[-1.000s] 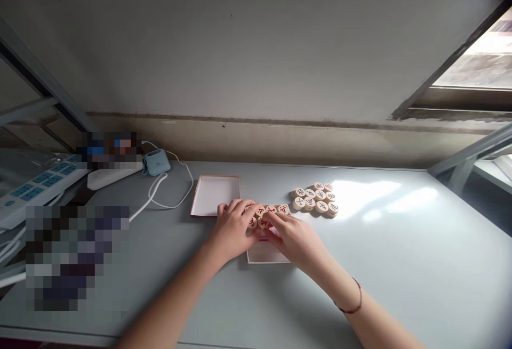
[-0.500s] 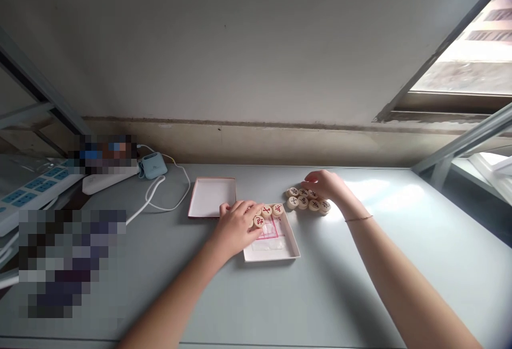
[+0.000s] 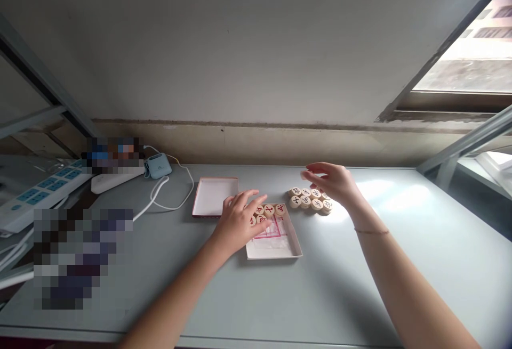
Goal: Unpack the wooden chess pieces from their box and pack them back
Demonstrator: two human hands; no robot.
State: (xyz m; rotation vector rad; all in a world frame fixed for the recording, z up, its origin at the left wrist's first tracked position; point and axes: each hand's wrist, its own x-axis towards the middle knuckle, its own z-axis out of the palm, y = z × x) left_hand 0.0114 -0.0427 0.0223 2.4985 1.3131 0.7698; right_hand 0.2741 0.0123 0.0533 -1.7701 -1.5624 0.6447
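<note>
My left hand (image 3: 240, 216) rests over the left side of a shallow white box (image 3: 294, 242), fingers spread. Beneath and beside its fingers are several round wooden xiangqi pieces (image 3: 269, 210) with red characters, in rows at the box's far end; some are hidden by the hand. My right hand (image 3: 332, 183) hovers just above and behind a group of xiangqi pieces with dark characters (image 3: 305, 201), set in two rows on the table. Its fingers are bent together, with a small pale shape at the tips that I cannot make out. Some pieces on the right are stacked.
An open box lid (image 3: 216, 197) lies left of the box. Farther left are a pale blue device (image 3: 158, 166), a white cable (image 3: 188, 194) and a power strip (image 3: 52, 189). A wall (image 3: 240, 72) stands behind the grey table (image 3: 224, 301).
My right hand has risen slightly off the dark-lettered pieces, uncovering more of them. My left hand's fingers have spread and lifted a little, showing more red-lettered pieces. The view has shifted slightly.
</note>
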